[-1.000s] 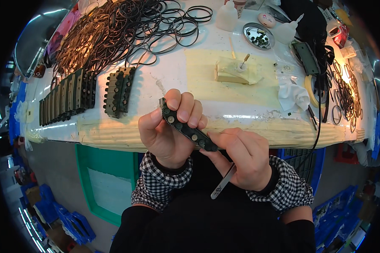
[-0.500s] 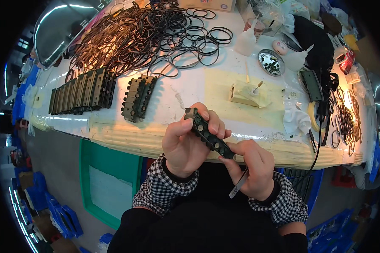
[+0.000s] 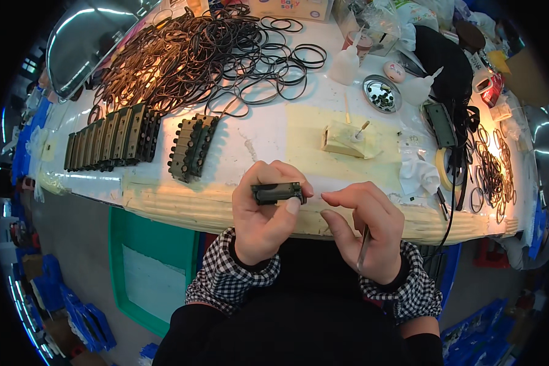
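Note:
My left hand [image 3: 263, 222] is closed around a dark green, block-shaped model part [image 3: 273, 192], held level over the table's front edge. Its thumb presses the part's right end, and the fingers hide some of the far side. To the right, my right hand [image 3: 372, 229] has thumb and forefinger apart, with a small gap to the part. The lower fingers keep thin metal tweezers [image 3: 364, 249] against the palm; their tips are hidden. Beyond the left hand stands a green part with round wheels [image 3: 192, 146], left of it a tight row of similar parts [image 3: 113, 137].
A heap of dark rubber loops [image 3: 183, 64] covers the back left. A cream block [image 3: 343, 139] with a stick, a round metal dish [image 3: 384, 108] of small green pieces, a white squeeze bottle [image 3: 346, 64] and a tape roll [image 3: 442, 168] stand right. Below is a green bin [image 3: 117, 268].
The part in my left hand has turned from slanted to level. My right hand has let go of its right end and moved slightly away, still keeping the tweezers. The view has shifted a little.

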### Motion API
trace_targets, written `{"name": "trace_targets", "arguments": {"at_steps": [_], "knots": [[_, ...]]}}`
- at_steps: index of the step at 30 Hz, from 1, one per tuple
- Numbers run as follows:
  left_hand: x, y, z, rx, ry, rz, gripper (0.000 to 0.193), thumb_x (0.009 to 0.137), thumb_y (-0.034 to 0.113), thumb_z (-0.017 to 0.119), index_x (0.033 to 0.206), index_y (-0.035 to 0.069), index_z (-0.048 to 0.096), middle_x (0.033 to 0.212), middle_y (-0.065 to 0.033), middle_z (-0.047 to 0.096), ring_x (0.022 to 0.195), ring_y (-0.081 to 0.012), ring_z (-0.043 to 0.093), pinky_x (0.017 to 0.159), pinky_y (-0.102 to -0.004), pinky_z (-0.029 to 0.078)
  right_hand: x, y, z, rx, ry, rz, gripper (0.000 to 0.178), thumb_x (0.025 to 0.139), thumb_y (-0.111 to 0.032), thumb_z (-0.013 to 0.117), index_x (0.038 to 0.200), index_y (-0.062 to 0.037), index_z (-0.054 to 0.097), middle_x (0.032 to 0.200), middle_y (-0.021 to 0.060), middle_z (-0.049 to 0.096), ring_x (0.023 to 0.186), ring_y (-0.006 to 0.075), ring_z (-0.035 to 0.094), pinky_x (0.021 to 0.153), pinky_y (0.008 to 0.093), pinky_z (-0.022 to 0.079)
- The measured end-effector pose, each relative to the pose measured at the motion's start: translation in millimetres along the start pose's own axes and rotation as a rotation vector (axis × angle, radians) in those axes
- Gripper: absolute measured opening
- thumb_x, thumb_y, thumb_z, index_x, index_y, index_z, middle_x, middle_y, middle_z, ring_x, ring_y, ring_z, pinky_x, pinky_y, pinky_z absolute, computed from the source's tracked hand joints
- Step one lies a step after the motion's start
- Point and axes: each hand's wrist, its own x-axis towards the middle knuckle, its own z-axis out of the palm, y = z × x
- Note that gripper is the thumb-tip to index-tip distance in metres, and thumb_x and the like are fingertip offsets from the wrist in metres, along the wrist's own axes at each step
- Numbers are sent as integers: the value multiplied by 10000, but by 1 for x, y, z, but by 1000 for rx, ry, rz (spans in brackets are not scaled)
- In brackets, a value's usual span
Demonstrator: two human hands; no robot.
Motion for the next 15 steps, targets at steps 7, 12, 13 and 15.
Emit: {"name": "trace_targets", "arguments": {"at_steps": [7, 12, 13, 15], "knots": [[-1, -4, 4, 271, -26, 153, 144, 798, -25, 601, 924, -3, 536, 954, -134, 577, 797, -132, 546, 732, -269, 447, 11, -4, 5, 217, 13, 64, 87, 804, 28, 695, 876, -7, 663, 787, 22, 611, 474, 26, 364, 432, 194, 273], [-2, -4, 2, 297, -50, 175, 139, 800, -17, 605, 924, -10, 541, 950, -132, 577, 785, -130, 542, 719, -258, 440, 11, -5, 4, 188, -13, 98, 128, 769, 12, 733, 869, -31, 665, 764, 49, 629, 501, 103, 477, 450, 247, 366], [-1, -5, 1, 299, -63, 181, 142, 801, -15, 605, 928, -12, 541, 951, -132, 577, 781, -129, 541, 716, -258, 440, 11, -4, 4, 186, -10, 95, 126, 769, 12, 732, 865, -31, 663, 759, 49, 626, 503, 104, 478, 451, 247, 366], [-3, -7, 2, 247, -46, 146, 146, 801, -9, 608, 931, -13, 541, 943, -135, 579, 790, -129, 542, 722, -263, 442, 9, -3, 6, 182, -5, 90, 122, 767, 13, 730, 858, -30, 660, 750, 48, 619, 506, 106, 481, 452, 247, 367]]}}
